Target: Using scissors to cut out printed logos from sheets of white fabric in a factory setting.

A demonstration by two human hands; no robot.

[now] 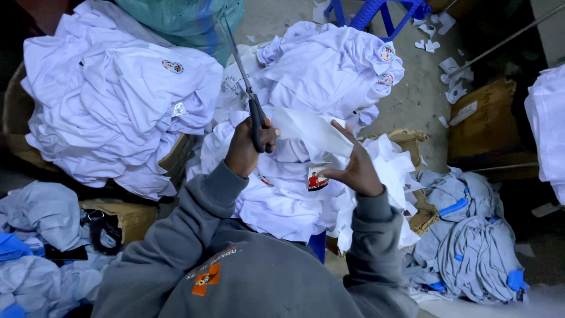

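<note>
Grey sweatshirt sleeves (235, 259), yours, fill the bottom of the view, with an orange patch on the chest; its lettering is too small to make out. Your left hand (250, 147) is clenched around the dark handles of a pair of scissors (250, 100), whose long blades point up and away over the white cloth; the tips blur against the teal bag (182, 20) behind them. Your right hand (353, 168) grasps a white piece of fabric (312, 132) by its lower edge, thumb toward you, fingers spread behind it. That piece is plain, smooth and roughly triangular, held up between the two hands just right of the scissor handles. Whether the blades touch it cannot be told. Below it, on your lap, lies a heap of white shirts (282, 200) with a small red-and-black printed label (318, 179) showing just under your right hand. More white shirts with round chest badges are piled at upper left (112, 100) and upper centre (335, 65). Grey garments with blue trim (471, 241) lie on the floor at right, another grey-blue heap (41, 235) at left, partly cut off by the frame. White offcuts (450, 70) scatter on the concrete floor near a blue stool (376, 12), only its legs visible.
</note>
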